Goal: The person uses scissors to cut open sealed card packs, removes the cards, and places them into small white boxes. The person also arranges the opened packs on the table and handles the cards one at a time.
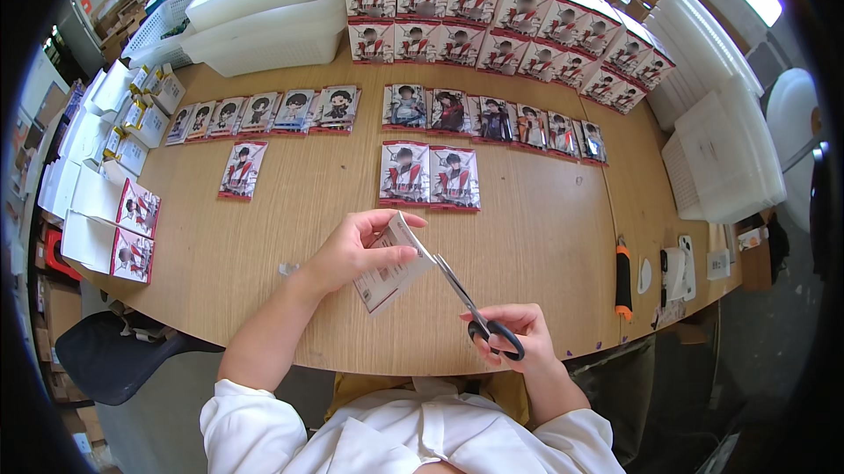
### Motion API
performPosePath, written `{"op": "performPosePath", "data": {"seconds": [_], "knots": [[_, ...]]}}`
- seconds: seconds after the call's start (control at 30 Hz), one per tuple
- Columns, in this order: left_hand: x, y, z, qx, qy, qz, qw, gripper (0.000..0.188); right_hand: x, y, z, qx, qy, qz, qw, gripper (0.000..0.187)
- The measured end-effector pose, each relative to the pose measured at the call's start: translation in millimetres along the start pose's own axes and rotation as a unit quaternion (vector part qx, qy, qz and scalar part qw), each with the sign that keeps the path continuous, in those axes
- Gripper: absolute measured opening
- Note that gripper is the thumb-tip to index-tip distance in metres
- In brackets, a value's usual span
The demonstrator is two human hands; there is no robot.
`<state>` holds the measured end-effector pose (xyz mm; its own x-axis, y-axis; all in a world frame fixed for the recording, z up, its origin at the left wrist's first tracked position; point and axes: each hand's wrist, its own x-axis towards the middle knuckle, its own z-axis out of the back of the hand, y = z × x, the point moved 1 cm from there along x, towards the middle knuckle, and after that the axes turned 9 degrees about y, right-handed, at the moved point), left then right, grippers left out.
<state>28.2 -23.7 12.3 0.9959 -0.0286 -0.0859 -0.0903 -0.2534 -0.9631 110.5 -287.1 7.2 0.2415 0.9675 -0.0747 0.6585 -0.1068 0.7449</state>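
Your left hand (356, 250) pinches the packet (385, 285) over the table (308, 166), near side, tilted likely to present its edge; your right hand (520, 333) grips scissors (460, 288) by the handles, tips at that edge.

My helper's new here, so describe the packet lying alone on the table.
On the left half of the wooden table, find the row of cartoon-figure packets. On the row's near side lies the lone packet: unlike its neighbours, it touches no other packet and shows a figure in red and white.
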Motion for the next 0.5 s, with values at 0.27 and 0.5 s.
{"op": "performPosePath", "data": {"seconds": [0.27,0.5], "knots": [[-0.2,-0.1,-1.2,-0.008,-0.015,0.014,1.0,0.051,-5.4,1.5,0.0,0.003,0.006,0.007,1.0,0.036],[-0.2,0.3,-0.5,0.007,-0.015,0.002,1.0,0.046,-5.3,1.9,-0.4,-0.001,-0.004,-0.003,1.0,0.036]]}}
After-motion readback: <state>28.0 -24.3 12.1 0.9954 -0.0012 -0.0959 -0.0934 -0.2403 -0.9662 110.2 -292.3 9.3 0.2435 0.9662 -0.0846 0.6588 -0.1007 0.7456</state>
